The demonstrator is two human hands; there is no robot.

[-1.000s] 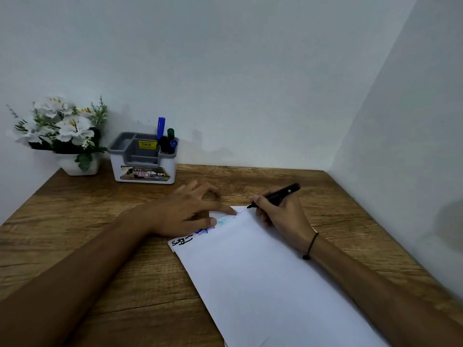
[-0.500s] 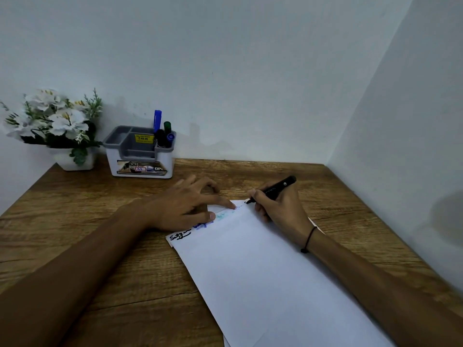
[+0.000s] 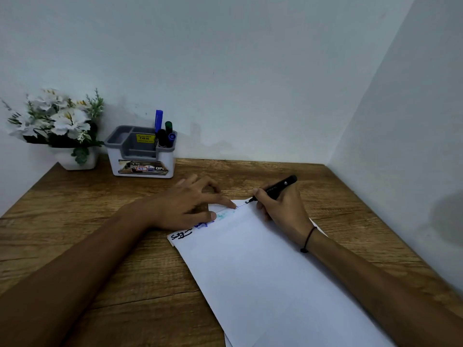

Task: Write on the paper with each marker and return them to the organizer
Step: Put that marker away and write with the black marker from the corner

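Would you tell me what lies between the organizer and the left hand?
Only bare wooden desk separates the organizer from the left hand, as the head view shows.
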